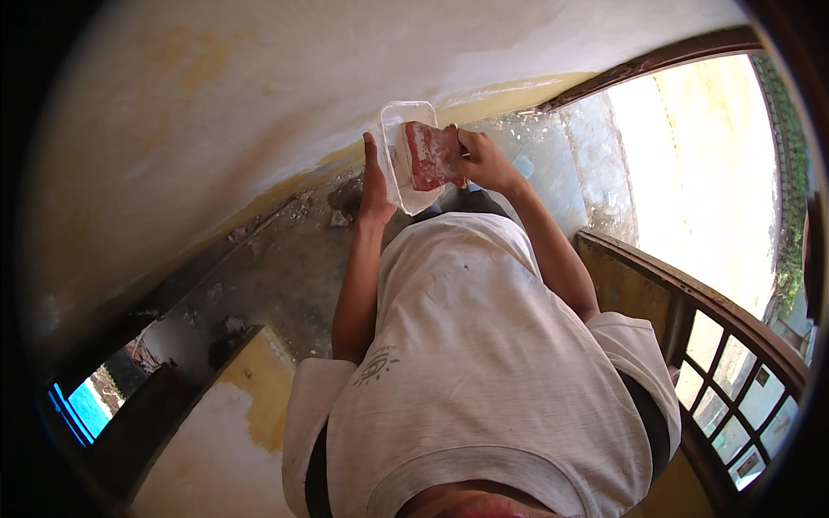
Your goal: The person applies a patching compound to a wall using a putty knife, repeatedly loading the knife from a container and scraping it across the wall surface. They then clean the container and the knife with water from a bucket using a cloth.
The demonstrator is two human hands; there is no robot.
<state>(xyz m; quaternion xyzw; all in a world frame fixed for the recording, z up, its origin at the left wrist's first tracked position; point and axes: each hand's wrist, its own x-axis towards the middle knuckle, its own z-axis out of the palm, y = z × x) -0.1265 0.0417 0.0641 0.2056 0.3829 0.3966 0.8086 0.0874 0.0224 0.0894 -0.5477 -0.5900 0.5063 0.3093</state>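
My left hand (376, 192) is closed on the side of a clear plastic tub (409, 105), its thumb up along the outer wall. The tub is tilted in front of my waist, and whitish paste smears its inside. A flat red putty scraper (423, 154), streaked with the same pale paste, is in my right hand (486, 162). My right fingers pinch its right edge, while its blade lies over the tub's opening. The fingers of my left hand behind the tub are hidden.
A pale, patchily coated wall (259, 95) rises close ahead. Debris (339, 218) lies on the grey floor (285, 268) along its foot. At the right is a bright doorway with a brown frame (665, 65), and nearer a brown window grille (734, 393).
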